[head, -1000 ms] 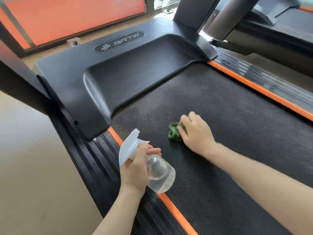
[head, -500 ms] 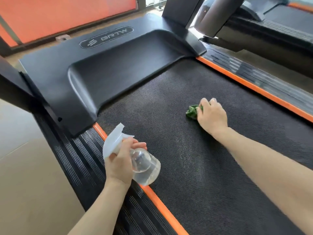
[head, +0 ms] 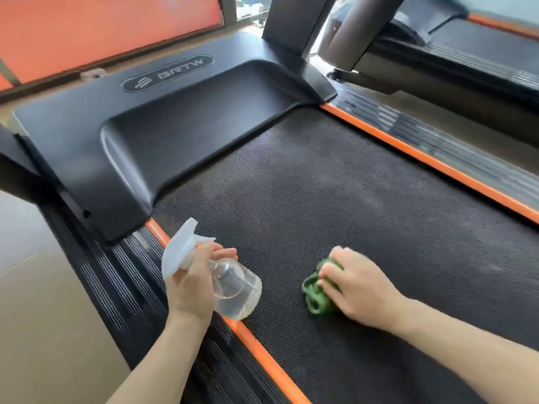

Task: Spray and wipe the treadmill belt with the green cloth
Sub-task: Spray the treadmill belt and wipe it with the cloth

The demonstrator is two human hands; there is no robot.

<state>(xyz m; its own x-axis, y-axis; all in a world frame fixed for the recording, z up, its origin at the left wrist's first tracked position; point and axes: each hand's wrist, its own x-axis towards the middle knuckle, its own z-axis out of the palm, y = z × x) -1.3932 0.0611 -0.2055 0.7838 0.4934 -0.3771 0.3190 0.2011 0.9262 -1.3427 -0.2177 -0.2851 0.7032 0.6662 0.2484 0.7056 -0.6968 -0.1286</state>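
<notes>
The black textured treadmill belt (head: 335, 193) fills the middle of the view. A bunched green cloth (head: 315, 295) lies on the belt's near part, and my right hand (head: 358, 290) presses down on it with curled fingers gripping it. My left hand (head: 189, 290) grips a clear spray bottle (head: 236, 290) with a white trigger head (head: 178, 252), held tilted above the belt's left orange edge strip (head: 256, 342). Clear liquid sits in the bottle's bottom.
The black motor cover (head: 140, 147) marked BRTW borders the belt's far end. Orange strips and ribbed black side rails (head: 455, 147) run along both sides. A black upright post (head: 291, 21) rises behind. Another treadmill (head: 466, 48) stands at the right; tan floor (head: 35, 316) lies left.
My right hand has dragged the green cloth back across the belt toward me and to the left. My left hand keeps the spray bottle in much the same place.
</notes>
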